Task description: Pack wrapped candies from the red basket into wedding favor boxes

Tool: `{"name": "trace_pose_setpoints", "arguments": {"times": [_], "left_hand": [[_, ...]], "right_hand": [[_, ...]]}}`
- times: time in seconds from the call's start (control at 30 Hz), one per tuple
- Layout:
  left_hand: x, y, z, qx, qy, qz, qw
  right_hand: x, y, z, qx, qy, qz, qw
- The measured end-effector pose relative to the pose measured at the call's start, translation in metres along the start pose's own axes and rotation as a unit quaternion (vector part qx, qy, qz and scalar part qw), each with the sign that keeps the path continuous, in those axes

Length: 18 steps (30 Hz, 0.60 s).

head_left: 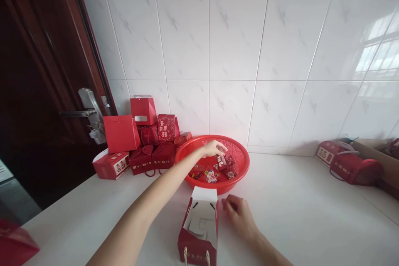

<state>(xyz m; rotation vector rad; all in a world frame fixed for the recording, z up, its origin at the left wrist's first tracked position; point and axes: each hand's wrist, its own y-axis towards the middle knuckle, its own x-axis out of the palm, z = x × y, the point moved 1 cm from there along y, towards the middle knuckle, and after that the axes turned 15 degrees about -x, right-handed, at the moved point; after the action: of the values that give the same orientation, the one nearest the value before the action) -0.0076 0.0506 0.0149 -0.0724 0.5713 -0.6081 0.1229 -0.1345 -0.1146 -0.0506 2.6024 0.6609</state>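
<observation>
My left hand (213,148) reaches over the red plastic colander (245,166), its fingers closed at the top of a red wrapped candy (221,162). Other candies in red wrappers (210,175) lie on the colander's bottom. In front of the colander stands a dark red gift box (197,251) with its top open, showing a white inside and twisted cord handles. My right hand (239,215) rests on the white counter just right of this box, fingers curled in, with nothing visible in them.
Red gift boxes (121,133) are piled left of the colander against the tiled wall. More red boxes (355,168) and a cardboard carton (374,153) sit at the right. A red box (15,244) is at the lower left. A dark door (46,70) borders the counter.
</observation>
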Motion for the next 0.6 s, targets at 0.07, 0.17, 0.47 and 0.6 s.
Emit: {"name": "trace_pose_setpoints", "arguments": {"times": [0.07,0.17,0.47,0.6], "left_hand": [[0.005,-0.004,0.009,0.011,-0.010,-0.030,0.999],[0.015,-0.018,0.024,0.029,-0.030,-0.082,0.996],[0.048,-0.079,0.066,0.122,-0.080,-0.230,0.962],[0.046,-0.082,0.076,0.158,-0.084,-0.238,0.955]], "right_hand": [[-0.007,0.001,0.000,0.020,0.083,0.042,0.995],[-0.016,0.001,-0.004,0.047,0.247,0.074,0.965],[-0.054,0.018,-0.047,0.052,0.559,-0.062,0.825],[-0.070,0.023,-0.057,0.029,0.551,0.015,0.834]]}}
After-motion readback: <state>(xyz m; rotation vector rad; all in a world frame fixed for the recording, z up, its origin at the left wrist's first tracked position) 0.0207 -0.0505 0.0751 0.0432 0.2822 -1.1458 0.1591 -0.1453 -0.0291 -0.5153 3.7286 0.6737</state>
